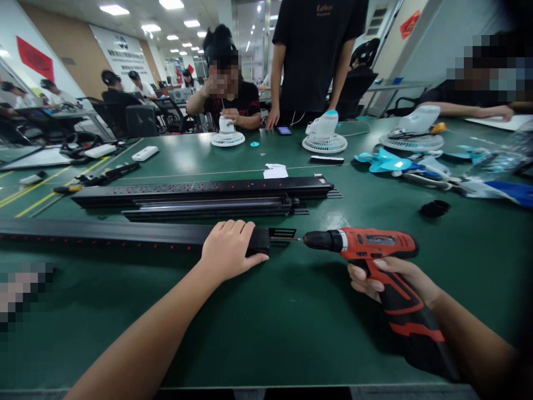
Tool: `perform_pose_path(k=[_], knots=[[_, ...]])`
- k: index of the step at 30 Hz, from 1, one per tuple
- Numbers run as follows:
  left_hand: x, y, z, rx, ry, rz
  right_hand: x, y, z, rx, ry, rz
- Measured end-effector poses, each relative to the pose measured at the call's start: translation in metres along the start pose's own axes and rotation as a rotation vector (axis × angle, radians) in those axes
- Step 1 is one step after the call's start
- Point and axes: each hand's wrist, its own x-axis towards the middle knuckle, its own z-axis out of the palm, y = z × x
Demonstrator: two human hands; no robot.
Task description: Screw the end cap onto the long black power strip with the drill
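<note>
Bar (133, 233), long, boxy, smooth black and dotted red along its side, lay on the green table (125, 316) from the left edge inward. The left hand's (227, 247) grip curled over its end — slotted prongs (283, 230) jutted past it. A red-and-black drill (375, 243) pointed leftward at them, the right hand's (412, 278) grip wrapped round its handle. Behind lay a second black bar (200, 191), white paper (275, 171), ribbed white fans (325, 144) and glossy blue wrapping (387, 161).
</note>
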Motion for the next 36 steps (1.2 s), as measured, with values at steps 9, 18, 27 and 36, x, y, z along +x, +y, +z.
perform_pose_path(k=[9, 18, 27, 36], knots=[[-0.0005, -0.001, 0.0012, 0.021, 0.004, 0.012, -0.0011, -0.0002, -0.001, 0.004, -0.002, -0.005], [-0.0001, -0.0021, 0.0013, 0.017, -0.015, 0.02, 0.0004, 0.0004, -0.0004, 0.005, -0.005, -0.022], [-0.0001, -0.0024, 0.0008, 0.026, -0.02, 0.027, -0.001, -0.0004, -0.003, 0.017, 0.002, -0.009], [0.0003, -0.0024, 0.0006, 0.02, -0.016, 0.019, -0.0006, -0.0001, -0.0009, 0.019, 0.0, -0.007]])
